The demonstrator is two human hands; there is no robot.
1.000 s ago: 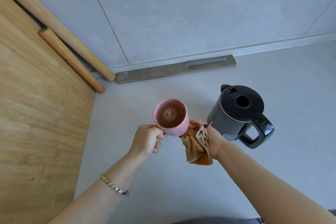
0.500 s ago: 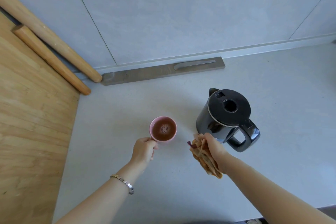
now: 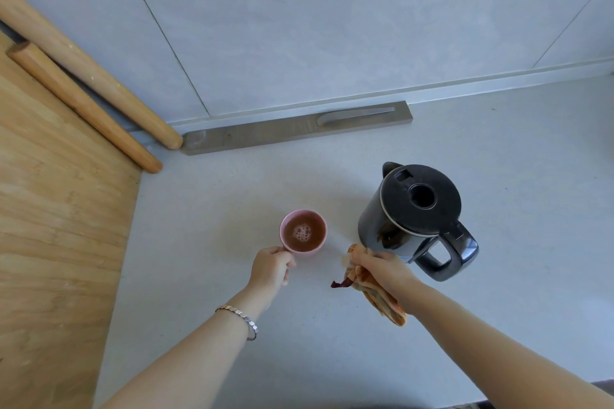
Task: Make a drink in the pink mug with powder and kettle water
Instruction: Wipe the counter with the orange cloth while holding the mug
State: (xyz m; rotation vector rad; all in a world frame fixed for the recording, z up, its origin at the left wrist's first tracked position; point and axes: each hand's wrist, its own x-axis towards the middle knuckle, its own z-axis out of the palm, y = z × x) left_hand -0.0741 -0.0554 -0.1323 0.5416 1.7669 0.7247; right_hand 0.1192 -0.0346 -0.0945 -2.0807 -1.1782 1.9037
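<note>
While the mug stood on the counter, just left of the kettle, the left hand was closed round its handle, probably to steady it. Brown, foamy liquid filled it; drink judged made. Right hand was clenched on a bunched cloth, likely for wiping drips.

Grey counter bears pink mug, kettle.
</note>
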